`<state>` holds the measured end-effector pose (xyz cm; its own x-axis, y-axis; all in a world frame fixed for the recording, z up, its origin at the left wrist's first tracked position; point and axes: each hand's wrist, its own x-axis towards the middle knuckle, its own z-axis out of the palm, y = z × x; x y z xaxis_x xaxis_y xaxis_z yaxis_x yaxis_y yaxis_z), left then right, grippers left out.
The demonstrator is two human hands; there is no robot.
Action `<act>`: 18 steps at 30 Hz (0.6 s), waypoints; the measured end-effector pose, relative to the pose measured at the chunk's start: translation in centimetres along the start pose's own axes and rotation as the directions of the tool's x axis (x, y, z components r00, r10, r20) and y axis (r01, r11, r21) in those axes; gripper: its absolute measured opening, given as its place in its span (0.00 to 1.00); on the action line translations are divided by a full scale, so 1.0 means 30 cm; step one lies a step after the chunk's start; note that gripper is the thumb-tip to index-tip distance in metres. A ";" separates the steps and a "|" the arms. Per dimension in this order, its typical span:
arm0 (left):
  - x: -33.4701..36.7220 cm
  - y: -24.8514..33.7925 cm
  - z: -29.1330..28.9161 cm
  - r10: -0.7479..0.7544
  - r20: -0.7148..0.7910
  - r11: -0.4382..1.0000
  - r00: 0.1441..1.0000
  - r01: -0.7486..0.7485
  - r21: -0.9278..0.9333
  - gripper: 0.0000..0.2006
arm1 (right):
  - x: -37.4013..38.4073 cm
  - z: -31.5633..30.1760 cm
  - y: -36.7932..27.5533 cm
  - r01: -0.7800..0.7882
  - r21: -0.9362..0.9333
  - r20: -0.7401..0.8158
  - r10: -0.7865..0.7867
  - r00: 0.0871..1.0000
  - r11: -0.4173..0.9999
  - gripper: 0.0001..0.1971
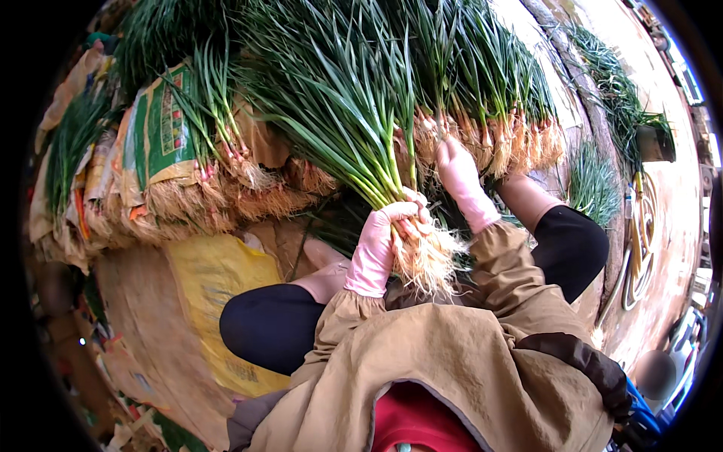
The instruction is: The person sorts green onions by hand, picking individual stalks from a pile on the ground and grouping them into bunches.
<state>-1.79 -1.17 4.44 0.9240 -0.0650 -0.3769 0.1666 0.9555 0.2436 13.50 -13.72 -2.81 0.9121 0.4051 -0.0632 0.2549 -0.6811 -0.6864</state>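
Note:
Gathered in my left hand is a bunch of spring onions, gripped around the pale stems just above the roots. Its green leaves fan up and to the left, and a tangle of straw-coloured roots hangs out at the lower right. My right hand reaches to the root ends of the far row of spring onions. Its fingers are pinched together at the base of a stalk there; the fingertips are partly lost among the roots. Both hands wear pink gloves.
More spring onions lie to the left on green and white sacks. A yellow sack is spread beside my left knee. On the right are a wooden pole, loose greens, a dark container and a coiled hose.

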 end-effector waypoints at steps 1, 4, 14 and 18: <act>0.002 -0.002 0.000 -0.042 0.047 0.997 0.998 0.045 -0.068 0.08 | -0.022 -0.012 0.064 0.088 -0.355 0.197 -0.017 0.980 0.931 0.16; 0.005 0.010 -0.033 -0.059 0.086 0.990 0.995 0.069 -0.121 0.09 | -0.060 -0.007 0.153 0.432 -0.413 0.820 0.121 0.559 0.802 0.18; -0.023 0.031 0.030 -0.116 -0.073 0.993 0.991 0.117 0.009 0.17 | -0.008 -0.099 -0.196 -0.323 0.645 0.423 0.027 0.906 0.693 0.11; 0.012 0.011 -0.083 -0.202 -0.077 0.969 0.976 0.211 0.126 0.10 | -0.074 -0.033 -0.255 0.103 0.381 0.094 -0.149 0.984 0.919 0.14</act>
<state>-2.25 -0.15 2.17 0.8419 -0.2348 -0.4859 0.3997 0.8763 0.2690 9.85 -10.01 3.32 0.8299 0.5573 -0.0278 0.2055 -0.3516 -0.9133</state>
